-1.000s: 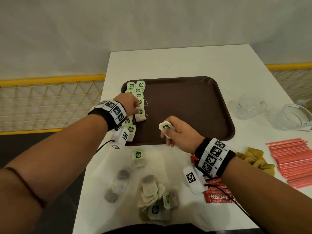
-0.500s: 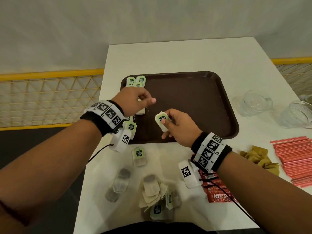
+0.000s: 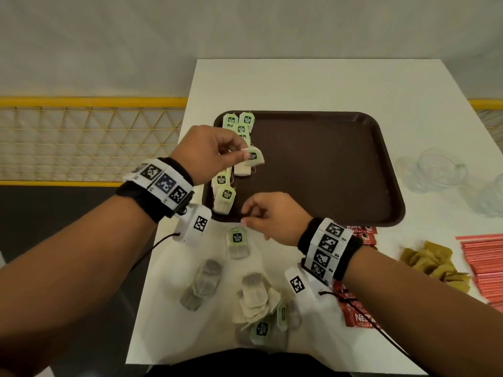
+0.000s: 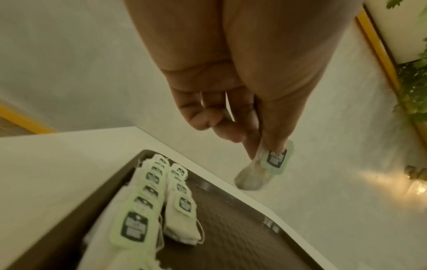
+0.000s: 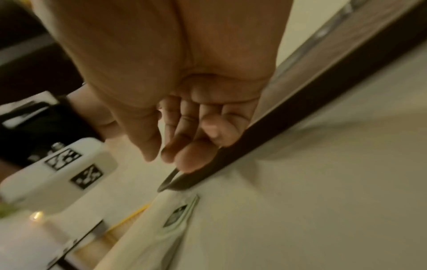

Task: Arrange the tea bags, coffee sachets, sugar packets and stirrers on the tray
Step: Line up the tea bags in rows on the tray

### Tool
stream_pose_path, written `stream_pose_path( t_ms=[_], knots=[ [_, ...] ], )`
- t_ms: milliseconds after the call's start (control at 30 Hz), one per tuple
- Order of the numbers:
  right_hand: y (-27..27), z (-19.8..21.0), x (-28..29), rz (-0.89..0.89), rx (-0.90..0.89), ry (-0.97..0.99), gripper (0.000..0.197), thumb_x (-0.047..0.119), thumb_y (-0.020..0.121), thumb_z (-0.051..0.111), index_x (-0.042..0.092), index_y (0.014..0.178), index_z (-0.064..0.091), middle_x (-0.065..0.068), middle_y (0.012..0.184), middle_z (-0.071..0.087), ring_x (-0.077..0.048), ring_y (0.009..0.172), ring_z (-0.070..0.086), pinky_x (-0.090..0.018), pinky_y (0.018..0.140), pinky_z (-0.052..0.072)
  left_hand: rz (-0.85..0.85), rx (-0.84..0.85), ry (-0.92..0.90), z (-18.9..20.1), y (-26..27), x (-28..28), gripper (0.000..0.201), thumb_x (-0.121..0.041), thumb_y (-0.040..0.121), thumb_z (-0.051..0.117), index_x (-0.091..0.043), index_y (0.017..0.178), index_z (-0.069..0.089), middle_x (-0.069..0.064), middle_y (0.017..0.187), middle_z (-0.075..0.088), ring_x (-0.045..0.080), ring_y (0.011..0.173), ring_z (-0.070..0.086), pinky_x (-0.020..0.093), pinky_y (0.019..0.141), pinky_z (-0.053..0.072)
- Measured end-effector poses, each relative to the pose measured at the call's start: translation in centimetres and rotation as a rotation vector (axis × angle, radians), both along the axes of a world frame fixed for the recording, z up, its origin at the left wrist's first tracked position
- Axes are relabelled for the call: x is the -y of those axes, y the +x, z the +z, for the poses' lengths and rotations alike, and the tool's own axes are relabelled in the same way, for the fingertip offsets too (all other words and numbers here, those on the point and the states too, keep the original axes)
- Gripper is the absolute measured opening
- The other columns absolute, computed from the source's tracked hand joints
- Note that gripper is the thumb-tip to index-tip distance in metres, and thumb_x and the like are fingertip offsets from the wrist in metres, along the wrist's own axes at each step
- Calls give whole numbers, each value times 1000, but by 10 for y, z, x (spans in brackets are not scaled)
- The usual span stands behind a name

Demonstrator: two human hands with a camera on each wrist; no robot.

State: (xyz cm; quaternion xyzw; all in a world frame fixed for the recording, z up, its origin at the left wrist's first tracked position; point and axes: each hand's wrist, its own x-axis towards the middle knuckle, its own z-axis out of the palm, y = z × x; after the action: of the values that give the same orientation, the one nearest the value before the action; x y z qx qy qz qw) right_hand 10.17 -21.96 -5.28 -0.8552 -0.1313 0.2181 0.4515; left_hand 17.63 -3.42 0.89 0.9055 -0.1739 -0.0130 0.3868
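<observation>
My left hand (image 3: 241, 156) pinches a green-tagged tea bag (image 3: 252, 158) between thumb and fingers, above the left part of the brown tray (image 3: 326, 172). The left wrist view shows the same pinch (image 4: 261, 146) on the tea bag (image 4: 275, 159), hanging over two rows of tea bags (image 4: 150, 184) on the tray (image 4: 231, 237). These rows (image 3: 241, 129) run along the tray's left side. My right hand (image 3: 251, 217) hovers at the tray's front edge with loosely curled fingers (image 5: 182, 160), holding nothing, just above a loose tea bag (image 3: 237, 240) on the table.
More tea bags (image 3: 258, 303) lie heaped near the table's front edge. Red coffee sachets (image 3: 359, 319) sit under my right wrist, brown sugar packets (image 3: 435, 262) and red stirrers (image 3: 484, 268) to the right. Two glass cups (image 3: 435, 170) stand right of the tray.
The tea bag went from my right hand to my left, which now holds it over the tray. My right hand drew back to the tray's front edge, empty.
</observation>
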Motion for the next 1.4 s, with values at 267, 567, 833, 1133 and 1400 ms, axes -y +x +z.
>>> stream_pose_path(
  t_ms=[267, 567, 833, 1133, 1400],
  knots=[
    [-9, 6, -30, 433, 175, -530, 48, 33, 86, 64, 26, 133, 57, -1, 107, 70, -26, 99, 64, -35, 84, 53, -109, -278, 394, -10, 20, -9, 17, -32, 79, 78, -24, 93, 71, -3, 79, 73, 10, 81, 67, 24, 79, 50],
    [-12, 5, -19, 427, 122, -628, 38, 40, 84, 70, 25, 118, 61, 0, 110, 67, -24, 96, 62, -30, 73, 46, 6, -207, 553, -34, 45, 12, 17, -34, 80, 77, -21, 88, 72, -10, 76, 61, 14, 85, 62, 27, 80, 50],
    [-20, 4, -10, 387, 153, -607, 35, 34, 79, 75, 23, 101, 50, 5, 81, 51, -23, 78, 55, -30, 62, 40, 84, -94, 476, -31, 24, 7, 21, -44, 84, 68, -26, 94, 64, -8, 88, 66, 14, 87, 59, 32, 81, 49],
    [-27, 8, -4, 410, 229, -535, 22, 21, 81, 67, 25, 67, 50, -3, 94, 57, -26, 80, 56, -36, 70, 49, -219, -375, 723, -8, -70, -20, 28, -50, 76, 75, -25, 87, 72, -10, 83, 67, 8, 79, 61, 22, 69, 47],
    [-35, 10, -1, 296, 240, -311, 33, 12, 75, 62, 23, 60, 36, 3, 66, 52, -22, 64, 47, -31, 57, 36, -129, -507, 1140, -43, -121, -24, 66, -84, 65, 57, -18, 68, 57, -4, 72, 64, 19, 70, 63, 30, 66, 52]
  ],
)
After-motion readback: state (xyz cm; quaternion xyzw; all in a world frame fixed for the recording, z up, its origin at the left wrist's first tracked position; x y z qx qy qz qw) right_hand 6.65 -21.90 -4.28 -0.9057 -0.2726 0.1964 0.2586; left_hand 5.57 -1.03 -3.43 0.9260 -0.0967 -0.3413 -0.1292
